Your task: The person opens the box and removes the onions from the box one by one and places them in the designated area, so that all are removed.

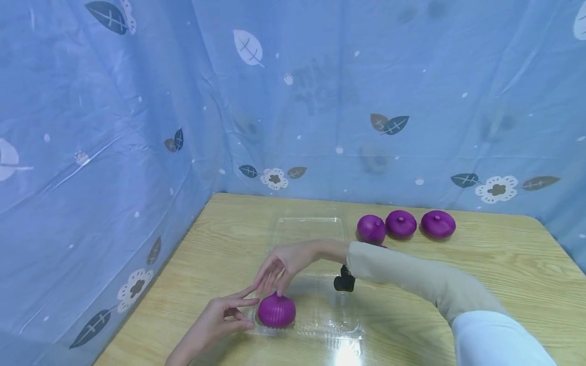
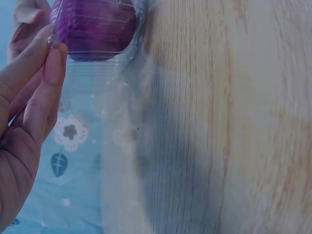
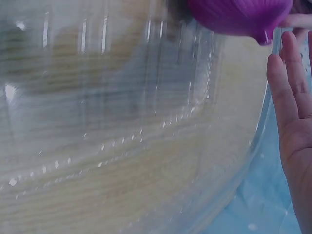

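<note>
A purple onion [image 1: 276,311] sits in the near left corner of a clear plastic container [image 1: 327,331], which has its lid folded open toward the back. My left hand [image 1: 217,323] pinches the container's left edge between thumb and fingers, as the left wrist view shows beside the onion [image 2: 97,29]. Over the onion reaches my right hand [image 1: 290,260], its fingers loosely extended near the onion's top and the left hand's fingertips. In the right wrist view the fingers of the right hand [image 3: 297,107] are straight, beside the onion's pointed tip [image 3: 264,39].
Three purple onions, the left one [image 1: 371,229], the middle one [image 1: 401,224] and the right one [image 1: 438,224], stand at the back of the wooden table [image 1: 494,264]. Part of another shows behind the right sleeve [image 1: 412,272]. A blue patterned curtain [image 1: 329,137] borders the table.
</note>
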Demonstrator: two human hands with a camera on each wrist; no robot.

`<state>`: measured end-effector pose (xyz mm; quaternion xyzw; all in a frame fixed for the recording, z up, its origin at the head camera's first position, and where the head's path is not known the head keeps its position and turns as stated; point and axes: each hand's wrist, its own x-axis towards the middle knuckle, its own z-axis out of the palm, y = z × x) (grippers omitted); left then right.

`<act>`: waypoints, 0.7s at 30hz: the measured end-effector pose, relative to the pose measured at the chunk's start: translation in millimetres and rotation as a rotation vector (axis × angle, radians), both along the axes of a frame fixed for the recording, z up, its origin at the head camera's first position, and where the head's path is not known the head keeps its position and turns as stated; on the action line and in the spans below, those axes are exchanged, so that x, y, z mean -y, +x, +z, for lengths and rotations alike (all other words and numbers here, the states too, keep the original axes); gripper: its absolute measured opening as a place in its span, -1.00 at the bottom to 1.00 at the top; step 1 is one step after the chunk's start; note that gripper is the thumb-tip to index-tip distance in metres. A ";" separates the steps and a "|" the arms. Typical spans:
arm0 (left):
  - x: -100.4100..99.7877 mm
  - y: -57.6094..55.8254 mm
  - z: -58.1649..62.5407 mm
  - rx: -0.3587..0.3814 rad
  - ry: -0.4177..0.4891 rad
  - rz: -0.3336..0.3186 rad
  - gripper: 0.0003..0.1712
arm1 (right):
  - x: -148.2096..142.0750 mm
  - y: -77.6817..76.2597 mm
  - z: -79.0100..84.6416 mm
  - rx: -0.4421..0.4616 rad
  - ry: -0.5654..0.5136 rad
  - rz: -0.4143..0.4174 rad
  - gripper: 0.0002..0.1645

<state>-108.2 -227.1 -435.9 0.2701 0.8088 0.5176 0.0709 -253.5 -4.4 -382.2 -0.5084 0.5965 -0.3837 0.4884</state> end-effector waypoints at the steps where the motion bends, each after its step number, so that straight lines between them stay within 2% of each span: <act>1: -0.1 0.0 0.4 0.007 -0.001 0.004 -0.47 | 2.2 0.9 -0.2 0.004 0.001 0.004 -0.39; 5: -1.5 -0.2 1.9 0.022 -0.006 0.022 -0.48 | 7.1 3.0 0.5 -0.002 0.009 0.043 -0.39; 8: -3.4 -1.7 1.6 0.005 -0.004 0.006 -0.48 | 2.2 0.1 1.5 -0.091 0.006 0.055 -0.44; 13: -4.8 -2.6 1.5 -0.050 0.004 -0.038 -0.48 | -21.9 -11.6 3.8 -0.247 -0.032 -0.037 -0.47; 17: -2.5 -0.8 2.6 -0.073 0.014 -0.037 -0.49 | -39.1 -15.5 4.8 -0.265 -0.045 -0.049 -0.53; 21: -0.8 0.3 1.4 -0.055 0.015 -0.024 -0.50 | -51.3 -12.6 0.9 -0.199 -0.013 -0.039 -0.61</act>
